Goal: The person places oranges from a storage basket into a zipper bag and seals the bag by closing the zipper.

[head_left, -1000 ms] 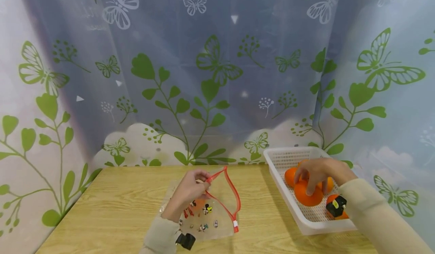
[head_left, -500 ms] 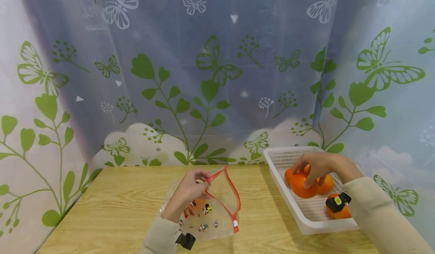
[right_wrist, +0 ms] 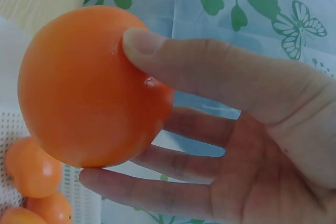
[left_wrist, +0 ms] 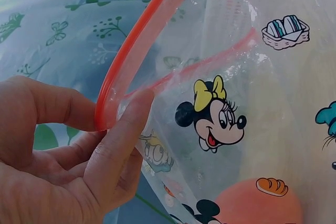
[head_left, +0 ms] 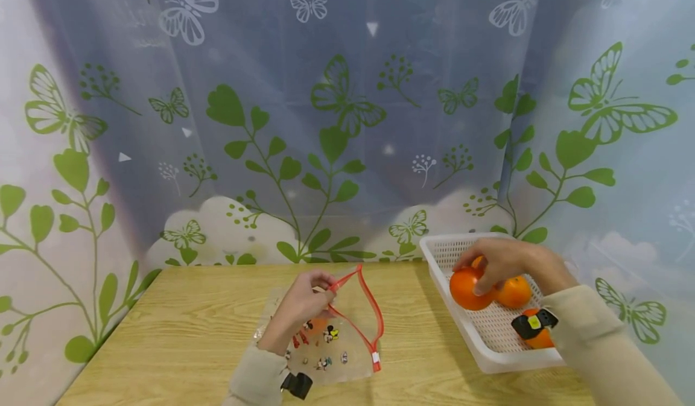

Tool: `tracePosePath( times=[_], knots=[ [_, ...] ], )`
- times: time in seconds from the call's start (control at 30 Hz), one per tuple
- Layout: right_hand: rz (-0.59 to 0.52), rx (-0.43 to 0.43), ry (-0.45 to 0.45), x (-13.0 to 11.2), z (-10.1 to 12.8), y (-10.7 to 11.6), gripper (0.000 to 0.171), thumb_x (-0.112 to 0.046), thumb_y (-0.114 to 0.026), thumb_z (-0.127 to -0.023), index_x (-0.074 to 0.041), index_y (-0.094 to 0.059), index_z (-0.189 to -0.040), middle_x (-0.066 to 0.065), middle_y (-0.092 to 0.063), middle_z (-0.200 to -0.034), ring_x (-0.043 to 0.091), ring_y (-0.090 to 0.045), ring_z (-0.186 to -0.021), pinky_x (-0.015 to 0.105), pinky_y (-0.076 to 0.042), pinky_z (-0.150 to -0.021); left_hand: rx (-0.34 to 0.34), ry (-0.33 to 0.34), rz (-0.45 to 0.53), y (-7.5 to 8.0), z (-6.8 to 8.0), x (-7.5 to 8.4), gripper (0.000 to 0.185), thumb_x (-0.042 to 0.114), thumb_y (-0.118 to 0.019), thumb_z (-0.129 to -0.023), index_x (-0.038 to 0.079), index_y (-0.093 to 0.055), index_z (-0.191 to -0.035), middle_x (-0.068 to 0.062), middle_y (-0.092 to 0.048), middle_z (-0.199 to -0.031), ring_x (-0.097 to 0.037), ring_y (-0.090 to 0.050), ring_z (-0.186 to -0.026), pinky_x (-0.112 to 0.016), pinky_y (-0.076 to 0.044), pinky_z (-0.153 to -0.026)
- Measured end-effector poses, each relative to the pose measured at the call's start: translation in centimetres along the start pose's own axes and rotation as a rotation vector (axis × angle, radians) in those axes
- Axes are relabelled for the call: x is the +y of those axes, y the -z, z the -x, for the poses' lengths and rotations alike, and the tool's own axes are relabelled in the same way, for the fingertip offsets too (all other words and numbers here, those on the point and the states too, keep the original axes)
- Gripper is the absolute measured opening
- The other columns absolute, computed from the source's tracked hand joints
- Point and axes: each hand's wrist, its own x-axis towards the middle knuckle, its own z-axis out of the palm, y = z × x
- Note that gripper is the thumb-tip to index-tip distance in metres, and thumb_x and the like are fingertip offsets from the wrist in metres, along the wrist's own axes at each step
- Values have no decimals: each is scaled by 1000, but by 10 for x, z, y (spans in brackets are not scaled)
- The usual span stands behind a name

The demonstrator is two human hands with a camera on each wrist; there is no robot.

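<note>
While the left hand (head_left: 304,306) pinches the red zip edge of a clear plastic bag (head_left: 331,333), the right hand (head_left: 502,264) has an orange fruit (head_left: 467,288) lifted over the near-left corner of a white basket (head_left: 461,327). From where I stand, the bag lies flat on the wooden table (head_left: 179,333), roughly at the middle, with its mouth pulled up and held apart into a red-rimmed loop. The left wrist view shows the thumb and a finger (left_wrist: 118,145) closed on that red strip (left_wrist: 131,51), the film printed with cartoon mice and small bread pictures, and something round and orange (left_wrist: 257,205) showing through the plastic low down.

The right hand curls round the fruit: in the right wrist view the thumb (right_wrist: 173,59) presses on its upper side and the fingers (right_wrist: 157,192) cup it from below, so the fruit (right_wrist: 89,85) sits firmly in the grip, clear of the basket floor. Below it, more small orange fruits (right_wrist: 31,169) lie on the perforated bottom. In the head view one fruit (head_left: 513,291) lies just beside the held one, and another is partly hidden behind the black wrist device (head_left: 534,323). The basket stands at the right end of the table, well apart from the bag. A curtain with green leaves and butterflies (head_left: 347,104) hangs behind.
</note>
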Motion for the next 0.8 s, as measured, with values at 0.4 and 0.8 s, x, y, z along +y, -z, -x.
tracePosePath(
  times=[0.4,0.8],
  knots=[
    [106,56,94,-18,-9,-9,47,-15,-86,-79,-19,-75,-124,4,-72,-124,22,-65,-105,33,-57,-81,1,-1,4,0,1,0,19,-2,-58,-98,-2,-64,-116,-15,-63,-102,-20,-64,-75,-43,-66,-74],
    [79,46,148,-32,-19,-19,44,-11,-85,-79,-19,-75,-122,4,-71,-125,30,-65,-114,39,-57,-87,4,-9,34,1,0,-1,20,-3,-56,-98,-2,-65,-116,-15,-61,-101,-19,-63,-72,-36,-66,-67]
  ],
)
